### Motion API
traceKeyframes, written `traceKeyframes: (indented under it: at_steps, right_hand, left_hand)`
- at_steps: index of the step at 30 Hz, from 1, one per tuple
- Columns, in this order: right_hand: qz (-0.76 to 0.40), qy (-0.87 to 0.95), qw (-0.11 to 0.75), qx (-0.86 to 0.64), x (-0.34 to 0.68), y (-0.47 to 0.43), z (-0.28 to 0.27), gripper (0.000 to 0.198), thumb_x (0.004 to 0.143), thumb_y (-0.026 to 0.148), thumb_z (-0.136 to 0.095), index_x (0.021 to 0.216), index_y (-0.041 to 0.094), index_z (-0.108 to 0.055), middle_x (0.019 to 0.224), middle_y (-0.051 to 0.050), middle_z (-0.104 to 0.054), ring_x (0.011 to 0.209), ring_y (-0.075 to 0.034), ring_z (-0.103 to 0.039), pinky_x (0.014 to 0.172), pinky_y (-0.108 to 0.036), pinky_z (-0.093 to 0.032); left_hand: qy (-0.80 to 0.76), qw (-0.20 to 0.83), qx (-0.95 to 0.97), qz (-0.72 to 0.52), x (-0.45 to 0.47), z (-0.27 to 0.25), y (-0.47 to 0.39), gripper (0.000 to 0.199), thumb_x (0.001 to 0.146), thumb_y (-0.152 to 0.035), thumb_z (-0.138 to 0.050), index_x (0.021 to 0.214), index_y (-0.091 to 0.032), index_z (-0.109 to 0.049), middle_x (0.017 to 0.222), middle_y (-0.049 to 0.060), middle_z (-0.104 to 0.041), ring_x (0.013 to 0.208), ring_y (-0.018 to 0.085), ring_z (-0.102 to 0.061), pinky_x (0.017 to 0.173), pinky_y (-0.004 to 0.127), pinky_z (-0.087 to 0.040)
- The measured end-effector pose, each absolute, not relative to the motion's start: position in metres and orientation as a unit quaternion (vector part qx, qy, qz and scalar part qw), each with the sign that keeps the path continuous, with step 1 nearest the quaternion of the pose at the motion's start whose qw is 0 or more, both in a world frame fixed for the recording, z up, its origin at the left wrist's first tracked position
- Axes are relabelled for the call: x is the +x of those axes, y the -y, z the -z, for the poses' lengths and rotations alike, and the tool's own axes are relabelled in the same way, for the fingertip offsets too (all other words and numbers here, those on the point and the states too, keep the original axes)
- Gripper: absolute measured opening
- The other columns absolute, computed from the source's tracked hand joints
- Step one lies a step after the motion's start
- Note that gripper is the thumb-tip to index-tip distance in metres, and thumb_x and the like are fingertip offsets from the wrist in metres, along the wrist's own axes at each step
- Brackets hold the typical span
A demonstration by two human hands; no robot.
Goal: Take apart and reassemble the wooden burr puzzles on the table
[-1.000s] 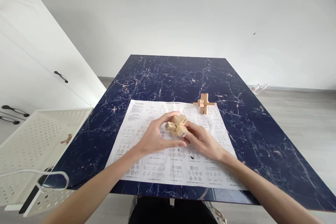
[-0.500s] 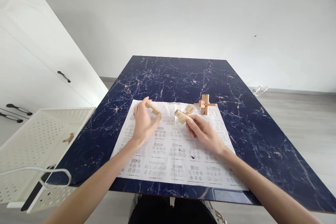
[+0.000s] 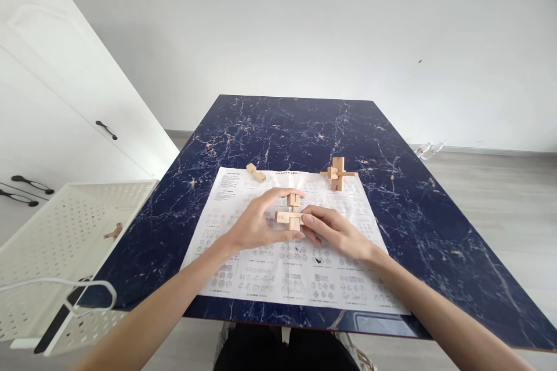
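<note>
Above the printed sheet (image 3: 243,269), two interlocking wooden puzzle pieces (image 3: 284,217) form a small cross. My right hand (image 3: 337,231) pinches the right end of the crossbar between thumb and fingers. From the left, my left hand (image 3: 252,223) spans the upright piece, its fingers at the top end and its thumb at the bottom end. A loose notched wooden piece (image 3: 256,173) lies by the sheet's top edge. At the sheet's upper right stands another assembled wooden cross (image 3: 338,173), apart from both hands.
The sheet lies on a dark blue marbled table (image 3: 287,133). Left of the table is a white perforated basket (image 3: 39,243) with a small wooden cross (image 3: 114,231) and a white cable (image 3: 56,282). White cabinets (image 3: 65,87) stand beyond it.
My left hand has let go of the notched piece, now by the sheet's top edge, and has come right onto the puzzle. My right hand has turned the puzzle and drawn it slightly nearer.
</note>
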State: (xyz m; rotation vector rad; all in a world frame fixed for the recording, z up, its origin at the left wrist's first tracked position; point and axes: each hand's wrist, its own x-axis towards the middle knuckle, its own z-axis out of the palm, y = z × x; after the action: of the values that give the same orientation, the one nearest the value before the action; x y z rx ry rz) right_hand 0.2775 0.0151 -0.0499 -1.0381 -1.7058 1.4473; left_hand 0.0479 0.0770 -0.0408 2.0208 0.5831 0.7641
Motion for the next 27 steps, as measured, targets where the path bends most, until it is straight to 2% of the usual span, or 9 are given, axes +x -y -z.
traceKeyframes:
  at_steps: [4,7,11,15,18,21,27]
  right_hand:
    - [-0.485,0.673,0.358,-0.428,0.277,-0.014,0.053,0.043,0.110,0.059,-0.048,0.098,0.020,-0.063,0.072,0.001,-0.055,0.061,-0.015,-0.045,0.060,-0.031,-0.037]
    - [-0.414,0.671,0.415,-0.453,0.280,-0.014,0.055,0.040,0.109,0.058,-0.050,0.109,0.020,-0.065,0.077,0.000,-0.058,0.065,-0.016,-0.049,0.062,-0.031,-0.040]
    - [-0.355,0.618,0.477,-0.515,0.282,-0.018,0.056,0.041,0.108,0.059,-0.052,0.102,0.022,-0.067,0.072,0.001,-0.054,0.062,-0.016,-0.049,0.058,-0.031,-0.040]
    - [-0.292,0.592,0.447,-0.604,0.281,-0.024,0.064,0.044,0.105,0.060,-0.056,0.102,0.020,-0.073,0.071,-0.002,-0.060,0.060,-0.017,-0.049,0.056,-0.031,-0.037]
    - [-0.246,0.605,0.404,-0.640,0.279,-0.025,0.073,0.048,0.107,0.058,-0.054,0.120,0.017,-0.075,0.081,-0.007,-0.071,0.064,-0.020,-0.056,0.061,-0.034,-0.043]
    - [-0.245,0.653,0.373,-0.611,0.276,-0.023,0.077,0.050,0.108,0.052,-0.053,0.140,0.017,-0.069,0.094,-0.011,-0.076,0.071,-0.024,-0.063,0.066,-0.037,-0.049]
    - [-0.313,0.714,0.361,-0.512,0.273,-0.021,0.070,0.037,0.108,0.036,-0.052,0.139,0.024,-0.068,0.129,-0.012,-0.076,0.089,-0.024,-0.073,0.072,-0.038,-0.055]
  left_hand:
    - [-0.268,0.411,0.809,-0.322,0.049,0.042,-0.079,0.061,0.081,-0.043,-0.091,0.133,-0.026,-0.064,0.131,0.009,-0.073,0.121,0.031,-0.070,0.107,0.049,-0.056]
    - [-0.311,0.377,0.821,-0.296,0.049,0.047,-0.079,0.063,0.079,-0.049,-0.090,0.132,-0.026,-0.064,0.129,0.009,-0.073,0.118,0.032,-0.070,0.106,0.052,-0.055]
    - [-0.372,0.303,0.829,-0.287,0.049,0.058,-0.081,0.068,0.083,-0.055,-0.086,0.137,-0.027,-0.058,0.133,0.010,-0.071,0.124,0.035,-0.067,0.109,0.058,-0.052]
    - [-0.418,0.222,0.824,-0.311,0.049,0.068,-0.087,0.067,0.087,-0.047,-0.084,0.143,-0.026,-0.052,0.138,0.011,-0.069,0.131,0.036,-0.062,0.111,0.060,-0.048]
    - [-0.418,0.173,0.840,-0.300,0.048,0.071,-0.090,0.061,0.087,-0.042,-0.084,0.137,-0.024,-0.055,0.131,0.011,-0.070,0.130,0.037,-0.060,0.111,0.060,-0.046]
    - [-0.417,0.158,0.847,-0.288,0.047,0.071,-0.090,0.058,0.088,-0.042,-0.082,0.137,-0.023,-0.055,0.134,0.012,-0.067,0.133,0.037,-0.057,0.114,0.061,-0.044]
    - [-0.353,0.197,0.867,-0.292,0.048,0.069,-0.086,0.081,0.085,-0.039,-0.083,0.154,-0.026,-0.042,0.154,0.015,-0.052,0.145,0.038,-0.049,0.120,0.058,-0.042]
